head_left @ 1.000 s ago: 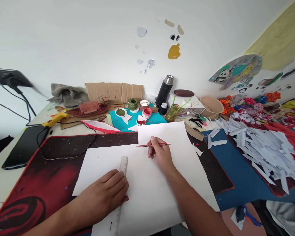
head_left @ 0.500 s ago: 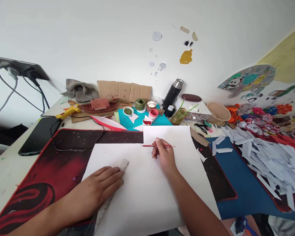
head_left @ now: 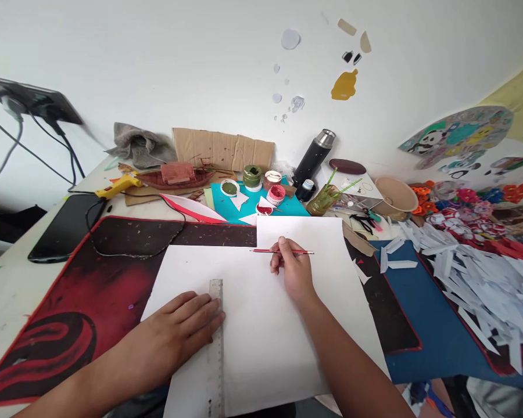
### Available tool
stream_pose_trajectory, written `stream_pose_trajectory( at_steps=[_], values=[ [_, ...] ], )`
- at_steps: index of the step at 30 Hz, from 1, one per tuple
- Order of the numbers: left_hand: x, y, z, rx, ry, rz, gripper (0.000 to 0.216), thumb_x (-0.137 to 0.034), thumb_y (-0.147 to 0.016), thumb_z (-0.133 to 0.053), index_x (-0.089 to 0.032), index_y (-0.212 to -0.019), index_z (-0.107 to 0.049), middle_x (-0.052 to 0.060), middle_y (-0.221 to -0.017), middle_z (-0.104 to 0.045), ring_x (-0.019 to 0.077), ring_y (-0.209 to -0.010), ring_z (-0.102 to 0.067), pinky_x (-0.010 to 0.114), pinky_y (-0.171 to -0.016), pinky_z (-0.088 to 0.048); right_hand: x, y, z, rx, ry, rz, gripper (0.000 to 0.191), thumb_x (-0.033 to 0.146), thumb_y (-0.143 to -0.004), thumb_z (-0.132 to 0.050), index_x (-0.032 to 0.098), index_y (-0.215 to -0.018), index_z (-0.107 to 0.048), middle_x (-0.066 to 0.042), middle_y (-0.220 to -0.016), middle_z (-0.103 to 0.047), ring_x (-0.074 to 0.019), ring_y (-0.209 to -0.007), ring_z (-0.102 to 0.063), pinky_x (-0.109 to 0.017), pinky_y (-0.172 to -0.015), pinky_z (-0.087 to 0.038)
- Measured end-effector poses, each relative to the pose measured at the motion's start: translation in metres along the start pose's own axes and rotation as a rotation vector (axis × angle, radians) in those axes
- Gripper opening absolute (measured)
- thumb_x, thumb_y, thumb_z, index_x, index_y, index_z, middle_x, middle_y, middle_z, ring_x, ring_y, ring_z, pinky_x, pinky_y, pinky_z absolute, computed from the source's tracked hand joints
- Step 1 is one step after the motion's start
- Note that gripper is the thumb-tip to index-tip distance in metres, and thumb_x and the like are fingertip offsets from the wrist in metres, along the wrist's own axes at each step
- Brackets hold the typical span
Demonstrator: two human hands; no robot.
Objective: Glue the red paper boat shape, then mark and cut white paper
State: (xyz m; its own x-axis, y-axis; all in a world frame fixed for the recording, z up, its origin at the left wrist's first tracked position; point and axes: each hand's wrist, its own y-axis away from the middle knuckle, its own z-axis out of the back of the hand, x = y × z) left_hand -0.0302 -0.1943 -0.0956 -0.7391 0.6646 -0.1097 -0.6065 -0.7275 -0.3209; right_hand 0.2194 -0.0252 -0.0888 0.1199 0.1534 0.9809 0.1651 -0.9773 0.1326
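A large sheet of white paper (head_left: 261, 354) lies before me, with a raised part at its far right. My left hand (head_left: 178, 328) rests on the left of the sheet, its fingers laid over a clear plastic ruler (head_left: 215, 366) and holding it; the thumb is hidden. The ruler runs nearly straight away from me. Over the right part of the sheet, my right hand (head_left: 297, 273) is closed around a red pencil (head_left: 261, 251). The pencil lies sideways in the fingers, its tip pointing left.
Beyond the paper stand paint jars (head_left: 252, 176), a black flask (head_left: 314, 158) and a cup of green sticks (head_left: 323, 200). A yellow glue gun (head_left: 118, 184) and black phone (head_left: 65, 226) lie left. White paper strips (head_left: 488, 290) are heaped right, near a beige bowl (head_left: 396, 194).
The ruler has turned from a slant to nearly straight up and down the sheet, with my left hand on it. My right hand keeps the pencil in much the same pose. The view has shifted slightly.
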Motion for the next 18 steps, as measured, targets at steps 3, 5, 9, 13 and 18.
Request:
stream_pose_trajectory(
  at_steps=[3, 5, 9, 13, 18],
  values=[
    [-0.007, -0.007, -0.003, 0.002, -0.104, 0.039, 0.031, -0.028, -0.112, -0.055, -0.023, -0.137, -0.073, 0.008, -0.126, -0.082, 0.0264, -0.117, -0.074, 0.043, -0.111, -0.051, 0.0, 0.0, 0.001, 0.0, -0.019, 0.001, 0.058, 0.075, -0.085, -0.081, 0.02, -0.072, -0.068, 0.002, -0.049, -0.058, -0.0132, -0.044, -0.053, -0.026, -0.045, -0.039],
    [-0.011, -0.013, -0.005, 0.003, -0.149, 0.043, 0.029, -0.026, -0.112, -0.055, -0.02, -0.133, -0.074, 0.01, -0.125, -0.082, 0.0289, -0.117, -0.076, 0.044, -0.108, -0.054, 0.0, 0.0, 0.001, 0.001, -0.023, -0.003, 0.056, 0.072, -0.085, -0.082, 0.019, -0.073, -0.069, 0.002, -0.05, -0.058, -0.0131, -0.044, -0.054, -0.026, -0.045, -0.039],
    [-0.015, -0.017, -0.011, -0.028, -0.098, 0.066, 0.031, -0.025, -0.111, -0.054, -0.015, -0.135, -0.072, 0.015, -0.146, -0.075, 0.0308, -0.139, -0.067, 0.046, -0.117, -0.052, 0.003, 0.0, 0.001, -0.01, -0.033, -0.007, 0.056, 0.073, -0.084, -0.082, 0.019, -0.072, -0.068, 0.002, -0.049, -0.058, -0.0132, -0.044, -0.053, -0.026, -0.044, -0.039],
    [-0.01, -0.014, -0.017, -0.018, 0.012, 0.085, 0.037, -0.028, -0.11, -0.058, -0.017, -0.144, -0.067, 0.013, -0.151, -0.073, 0.0276, -0.145, -0.064, 0.045, -0.123, -0.049, 0.003, -0.001, 0.0, -0.006, -0.035, -0.001, 0.057, 0.074, -0.085, -0.08, 0.02, -0.073, -0.068, 0.002, -0.049, -0.057, -0.0134, -0.043, -0.053, -0.027, -0.044, -0.039],
    [-0.004, -0.013, -0.021, -0.024, -0.005, 0.098, 0.045, -0.03, -0.111, -0.057, -0.02, -0.155, -0.06, 0.01, -0.151, -0.073, 0.0267, -0.144, -0.065, 0.045, -0.125, -0.047, 0.003, -0.006, -0.005, 0.001, -0.052, -0.014, 0.058, 0.075, -0.085, -0.079, 0.02, -0.072, -0.067, 0.002, -0.049, -0.057, -0.013, -0.043, -0.053, -0.026, -0.043, -0.038]
  ],
)
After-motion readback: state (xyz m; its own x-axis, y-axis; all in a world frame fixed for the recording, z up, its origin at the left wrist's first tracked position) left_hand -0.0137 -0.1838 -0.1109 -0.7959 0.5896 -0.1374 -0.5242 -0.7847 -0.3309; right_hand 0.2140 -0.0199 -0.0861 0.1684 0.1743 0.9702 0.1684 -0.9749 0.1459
